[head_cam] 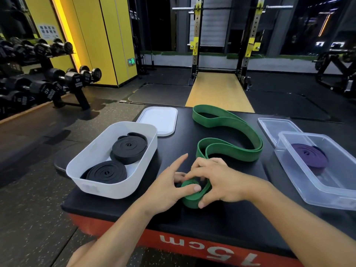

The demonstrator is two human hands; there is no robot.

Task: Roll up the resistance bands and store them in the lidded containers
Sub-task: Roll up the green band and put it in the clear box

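Note:
A long green resistance band (231,145) snakes across the black box top, with its near end wound into a small roll. My left hand (169,187) pinches that roll from the left, thumb on its top and forefinger pointing out straight. My right hand (217,180) grips the roll from the right, fingers curled over it. A white container (82,166) at the left holds two rolled black bands (117,160). A clear container (289,170) at the right holds a rolled purple band (310,155).
A white lid (159,120) lies behind the white container and a clear lid (273,126) behind the clear one. The black box top (192,218) has a red front marked 15cm. A dumbbell rack (44,79) stands at the left, a squat rack (221,45) beyond.

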